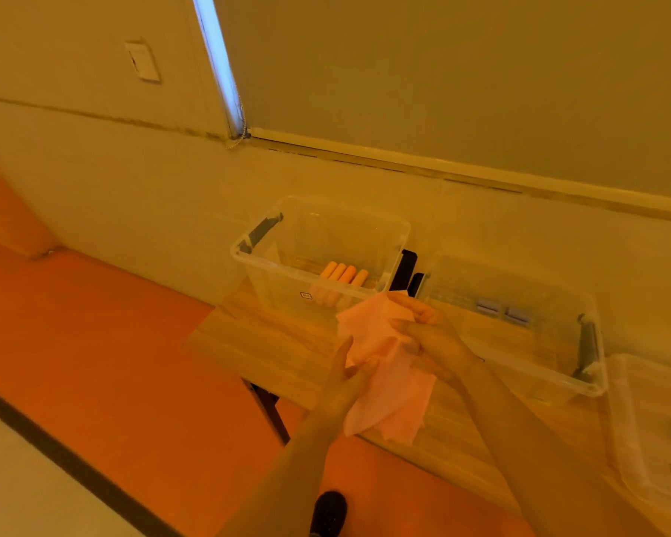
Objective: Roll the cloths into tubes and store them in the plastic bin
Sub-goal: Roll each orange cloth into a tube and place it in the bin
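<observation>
Pink cloth [384,366] between both hands, seemingly clear of the bin rim [310,279].

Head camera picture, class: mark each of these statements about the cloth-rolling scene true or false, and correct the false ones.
1. Both hands hold a pink cloth above the table. True: the left hand and the right hand are both on it.
2. The cloth is already a tight tube. False: it hangs loose and crumpled.
3. The left plastic bin holds four rolled cloths side by side. True.
4. The rolled cloths lie on the floor. False: they lie inside the bin on the table.
5. A second clear bin stands right of the first. True.
</observation>
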